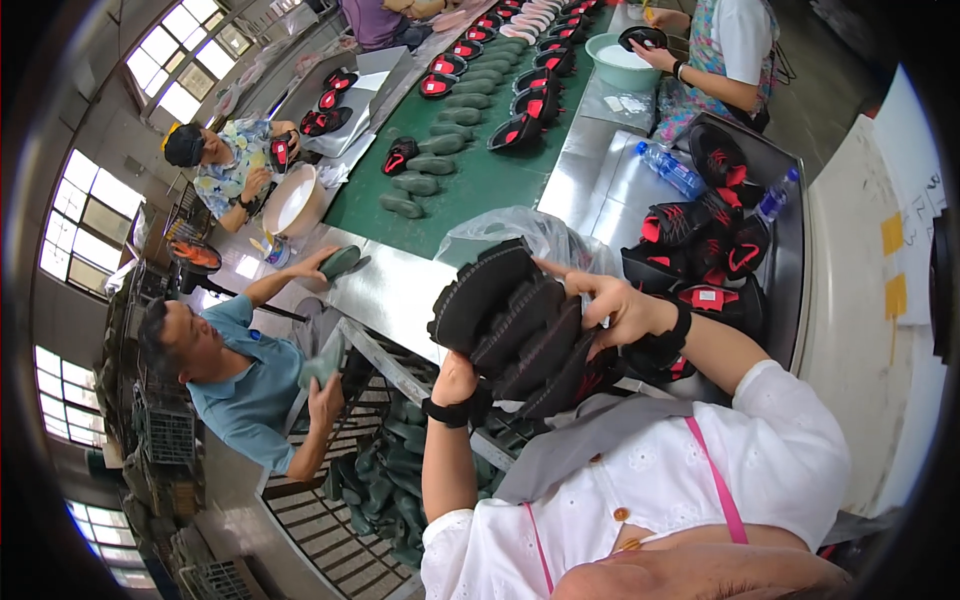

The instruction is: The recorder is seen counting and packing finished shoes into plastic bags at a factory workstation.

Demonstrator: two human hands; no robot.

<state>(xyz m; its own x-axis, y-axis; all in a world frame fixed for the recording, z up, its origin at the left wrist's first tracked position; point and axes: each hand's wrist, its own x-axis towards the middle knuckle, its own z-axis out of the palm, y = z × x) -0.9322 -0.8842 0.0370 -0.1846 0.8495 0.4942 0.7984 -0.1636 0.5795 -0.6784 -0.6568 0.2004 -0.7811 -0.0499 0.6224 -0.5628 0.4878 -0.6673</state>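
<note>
A stack of several black shoe uppers with stitched edges and red linings (515, 320) sits between my two hands, held over the front edge of a steel table (400, 290). My left hand (455, 380) supports the stack from underneath, with a black band at its wrist. My right hand (610, 305) presses on top of the stack, with its index finger stretched out along it. A crumpled clear plastic bag (530, 232) lies just behind the stack.
More black and red uppers (705, 250) are piled at the right, by two water bottles (668, 168). A green conveyor belt (480, 170) carries dark green shoe lasts (420, 185) and uppers. Other people work around the belt; one at the left holds a last (342, 262). Racks of lasts (385, 480) stand below.
</note>
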